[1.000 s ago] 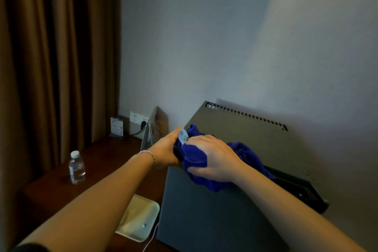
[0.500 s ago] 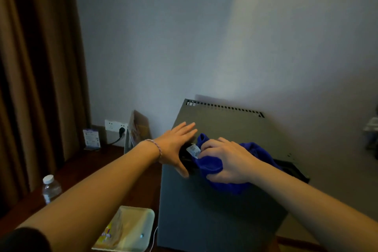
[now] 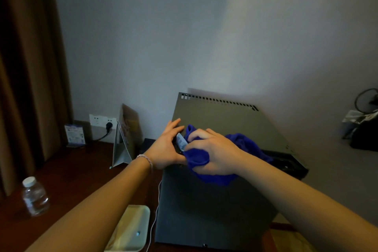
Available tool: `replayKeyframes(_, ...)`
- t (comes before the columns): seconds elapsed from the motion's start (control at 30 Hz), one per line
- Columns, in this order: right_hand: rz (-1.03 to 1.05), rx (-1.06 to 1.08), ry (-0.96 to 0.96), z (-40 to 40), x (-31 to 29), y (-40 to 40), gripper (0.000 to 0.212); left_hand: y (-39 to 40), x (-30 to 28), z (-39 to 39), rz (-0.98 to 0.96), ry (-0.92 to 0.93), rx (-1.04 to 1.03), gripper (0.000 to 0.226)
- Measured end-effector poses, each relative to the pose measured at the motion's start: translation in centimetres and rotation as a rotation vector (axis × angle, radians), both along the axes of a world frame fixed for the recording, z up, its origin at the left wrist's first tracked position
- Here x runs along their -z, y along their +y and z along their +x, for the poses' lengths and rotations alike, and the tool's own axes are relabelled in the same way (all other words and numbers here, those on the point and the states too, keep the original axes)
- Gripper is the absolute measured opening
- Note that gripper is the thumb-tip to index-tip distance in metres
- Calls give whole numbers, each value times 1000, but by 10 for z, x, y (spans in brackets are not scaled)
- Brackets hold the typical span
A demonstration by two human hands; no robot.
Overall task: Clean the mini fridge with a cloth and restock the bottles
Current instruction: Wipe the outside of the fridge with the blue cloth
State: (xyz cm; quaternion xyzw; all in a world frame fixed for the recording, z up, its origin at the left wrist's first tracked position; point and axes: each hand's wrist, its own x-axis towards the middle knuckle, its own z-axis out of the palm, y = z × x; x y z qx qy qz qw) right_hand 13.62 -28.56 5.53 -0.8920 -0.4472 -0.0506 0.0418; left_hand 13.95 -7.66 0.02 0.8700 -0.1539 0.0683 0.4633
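A dark grey mini fridge (image 3: 221,206) stands on the wooden desk, its door closed towards me and vent slots along the back of its top. My right hand (image 3: 212,155) grips a bunched blue cloth (image 3: 241,145) with a white tag at the fridge's front top edge. My left hand (image 3: 165,145) rests with straight fingers on the top left corner of the fridge, touching the cloth's tag side. A small clear water bottle (image 3: 34,196) with a white cap stands on the desk at the far left.
A white tray (image 3: 131,229) with a thin white cable lies on the desk left of the fridge. Behind it stand a folded card (image 3: 124,139), a small sign (image 3: 74,134) and a wall socket with a plug. Brown curtains hang at left; dark items sit at far right.
The view has shifted slightly. My left hand has stayed flat on the fridge's top left corner, and my right hand with the cloth sits close against it at the front edge.
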Motion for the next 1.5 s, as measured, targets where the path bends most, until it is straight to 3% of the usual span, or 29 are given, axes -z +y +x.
replayKeyframes(0.2,10,21,-8,-2,3,-1,51,5,38,-5,-384,-68,91,67)
replayKeyframes(0.3,-9,43,-19,-4,1,-9,49,3,47,-5,-418,-97,76,55)
replayKeyframes(0.6,31,177,-33,-7,5,-66,52,-12,52,-8,-482,-138,-66,40)
replayKeyframes(0.7,43,175,-68,-8,8,-53,52,-17,54,-6,-551,-181,-109,33)
replayKeyframes(0.8,11,105,-96,-9,9,-13,52,-19,56,-4,-609,-211,-139,40)
replayKeyframes(0.9,22,83,-84,-6,8,18,42,-20,56,-3,-623,-231,-140,36)
replayKeyframes(1.1,-2,102,-75,-5,8,5,48,-17,60,4,-557,-253,-179,12)
replayKeyframes(1.5,85,205,42,1,4,-99,50,-20,58,0,-528,-243,-200,10)
